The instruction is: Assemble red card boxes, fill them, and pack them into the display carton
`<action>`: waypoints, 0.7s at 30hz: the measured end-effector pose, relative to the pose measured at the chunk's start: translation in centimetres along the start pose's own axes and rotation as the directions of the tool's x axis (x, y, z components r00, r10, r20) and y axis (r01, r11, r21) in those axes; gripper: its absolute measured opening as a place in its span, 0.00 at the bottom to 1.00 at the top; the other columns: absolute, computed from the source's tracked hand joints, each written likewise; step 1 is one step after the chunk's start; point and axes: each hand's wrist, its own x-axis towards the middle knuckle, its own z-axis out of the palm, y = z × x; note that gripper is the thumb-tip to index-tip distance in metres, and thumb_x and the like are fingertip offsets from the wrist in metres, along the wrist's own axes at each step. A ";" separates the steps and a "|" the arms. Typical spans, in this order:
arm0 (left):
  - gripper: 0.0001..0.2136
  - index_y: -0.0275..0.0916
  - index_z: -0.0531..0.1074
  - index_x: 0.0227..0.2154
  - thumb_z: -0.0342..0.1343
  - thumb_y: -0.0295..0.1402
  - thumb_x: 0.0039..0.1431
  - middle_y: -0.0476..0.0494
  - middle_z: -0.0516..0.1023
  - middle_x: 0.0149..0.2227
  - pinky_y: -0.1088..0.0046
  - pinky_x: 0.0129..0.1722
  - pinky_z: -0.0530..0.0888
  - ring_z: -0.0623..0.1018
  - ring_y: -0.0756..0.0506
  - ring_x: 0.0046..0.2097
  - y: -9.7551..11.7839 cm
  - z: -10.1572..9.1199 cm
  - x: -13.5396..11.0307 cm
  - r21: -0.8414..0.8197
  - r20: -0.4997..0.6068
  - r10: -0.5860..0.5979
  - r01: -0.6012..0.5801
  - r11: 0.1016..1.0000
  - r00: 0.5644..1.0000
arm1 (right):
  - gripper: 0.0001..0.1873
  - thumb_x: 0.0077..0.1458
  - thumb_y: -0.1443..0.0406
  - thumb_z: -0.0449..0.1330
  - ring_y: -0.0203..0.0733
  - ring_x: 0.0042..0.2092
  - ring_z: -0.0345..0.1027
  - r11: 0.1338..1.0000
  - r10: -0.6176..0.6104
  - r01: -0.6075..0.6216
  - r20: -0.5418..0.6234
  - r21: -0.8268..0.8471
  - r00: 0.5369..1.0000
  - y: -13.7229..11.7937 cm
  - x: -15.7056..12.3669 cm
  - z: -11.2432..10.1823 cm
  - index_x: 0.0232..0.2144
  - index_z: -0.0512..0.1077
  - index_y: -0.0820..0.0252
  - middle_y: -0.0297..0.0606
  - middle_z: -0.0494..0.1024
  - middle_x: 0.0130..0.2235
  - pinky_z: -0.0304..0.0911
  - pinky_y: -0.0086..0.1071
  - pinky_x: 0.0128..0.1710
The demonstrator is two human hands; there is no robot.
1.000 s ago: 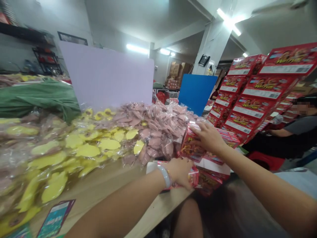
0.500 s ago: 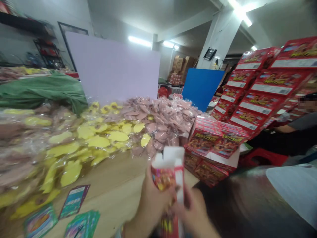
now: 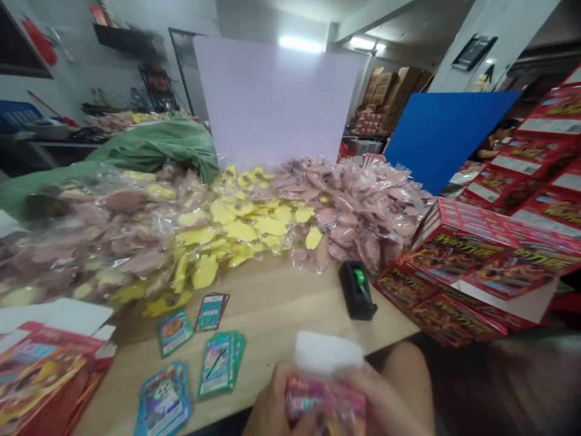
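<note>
In front of my body at the lower edge of the head view is a small red printed carton (image 3: pixel 324 409) with a white top flap (image 3: pixel 327 352) standing up. My left hand (image 3: pixel 272 402) grips its left side. Around the right side is my right hand (image 3: pixel 385 396), its fingers blurred by motion. The lower part of the carton is cut off by the frame. Left of my hands lie a green card stack (image 3: pixel 220 363), a blue card stack (image 3: pixel 164 399), a single-looking green card pile (image 3: pixel 175 333) and dark-edged cards (image 3: pixel 211 312). A black tape dispenser (image 3: pixel 357 290) stands beyond the carton.
Bagged yellow and pinkish shapes (image 3: pixel 254 227) are heaped across the table's back. Stacked red display boxes (image 3: pixel 472 248) stand at the right. Flat red cartons (image 3: pixel 49 375) lie at the left front. A pale purple board (image 3: pixel 276 103) and a blue board (image 3: pixel 447 136) rise behind.
My view has turned left and tilted down. The carton is lower and closer to my body, both hands still on it. The tape dispenser, blue card stack and left-side cartons now show.
</note>
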 end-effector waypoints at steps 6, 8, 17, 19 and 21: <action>0.30 0.37 0.41 0.51 0.52 0.38 0.52 0.40 0.76 0.39 0.70 0.40 0.70 0.76 0.45 0.37 -1.3 1.1 0.4 -0.290 -0.007 -0.041 0.037 0.956 0.999 | 0.16 0.47 0.55 0.60 0.36 0.29 0.66 0.884 0.094 -0.023 0.130 -0.467 0.987 -1.1 0.6 -2.0 0.30 0.75 0.63 0.36 0.76 0.27 0.61 0.26 0.29; 0.31 0.37 0.41 0.53 0.52 0.38 0.52 0.40 0.75 0.41 0.70 0.41 0.70 0.76 0.45 0.39 -1.4 1.2 -0.2 -0.264 -0.032 -0.037 0.027 0.964 0.999 | 0.18 0.46 0.53 0.60 0.35 0.26 0.65 0.870 0.056 -0.030 0.038 -0.493 0.998 -1.0 0.7 -1.9 0.27 0.75 0.64 0.35 0.75 0.24 0.61 0.27 0.28; 0.15 0.38 0.56 0.46 0.48 0.33 0.56 0.43 0.73 0.39 0.71 0.42 0.67 0.73 0.46 0.41 -2.1 0.5 0.2 -0.185 -0.025 -0.008 0.004 0.983 1.000 | 0.23 0.49 0.54 0.59 0.41 0.43 0.66 0.861 0.088 0.040 0.226 -0.507 0.970 -1.2 1.5 -1.3 0.47 0.70 0.56 0.38 0.74 0.44 0.57 0.35 0.48; 0.24 0.36 0.47 0.53 0.50 0.31 0.56 0.43 0.73 0.39 0.71 0.44 0.66 0.73 0.47 0.41 -2.7 1.0 0.5 -0.267 -0.033 -0.064 0.053 0.962 0.997 | 0.23 0.53 0.51 0.52 0.43 0.43 0.67 0.794 0.097 0.090 0.272 -0.601 0.957 -1.4 1.3 -0.8 0.44 0.73 0.59 0.41 0.76 0.41 0.57 0.37 0.49; 0.33 0.36 0.37 0.58 0.51 0.30 0.55 0.43 0.73 0.39 0.70 0.45 0.66 0.73 0.47 0.41 -3.0 1.4 0.4 -0.281 -0.011 -0.068 0.062 0.958 0.998 | 0.25 0.53 0.50 0.52 0.45 0.39 0.68 0.735 0.049 0.124 0.235 -0.667 0.971 -1.3 1.0 -0.2 0.42 0.74 0.61 0.42 0.77 0.37 0.62 0.38 0.43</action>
